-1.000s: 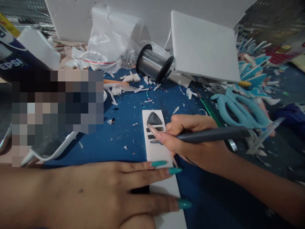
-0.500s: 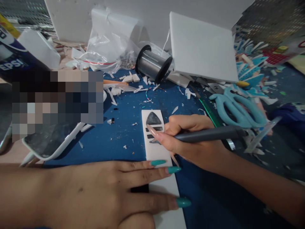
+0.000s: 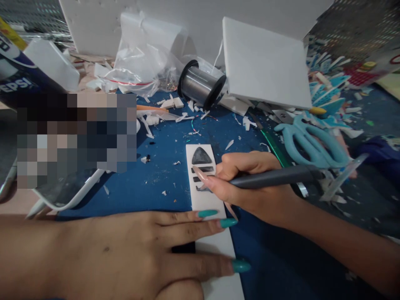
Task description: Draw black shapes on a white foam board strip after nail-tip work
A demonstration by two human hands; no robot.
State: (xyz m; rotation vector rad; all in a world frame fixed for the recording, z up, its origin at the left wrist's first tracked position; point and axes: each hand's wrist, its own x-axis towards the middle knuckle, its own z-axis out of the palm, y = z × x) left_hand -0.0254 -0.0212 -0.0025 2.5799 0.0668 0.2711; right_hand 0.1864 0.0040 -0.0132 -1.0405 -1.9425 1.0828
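A long white foam-like strip (image 3: 206, 203) lies on the blue mat, running towards me. Near its far end are dark shapes: a rounded triangle (image 3: 201, 156) with several bars below it. My left hand (image 3: 168, 250), with long teal nails, lies across the near part of the strip, palm down and fingers stretched out. My right hand (image 3: 246, 183) pinches a dark grey pen (image 3: 275, 177) over the lowest bar. Its tip is mostly hidden behind my thumb and fingers, so I cannot tell whether it touches the strip.
Beyond the strip lie a wire spool (image 3: 201, 84), a clear plastic bag (image 3: 137, 62) and a white foam block (image 3: 268, 62). Blue-handled scissors (image 3: 315, 141) and a green tool (image 3: 275, 146) lie right. A phone (image 3: 68, 187) and a Pepsi bottle (image 3: 21, 71) are left. White scraps litter the mat.
My right hand and the pen make only tiny shifts over the lowest bar. My left hand stays flat on the strip. The whole view has shifted slightly.
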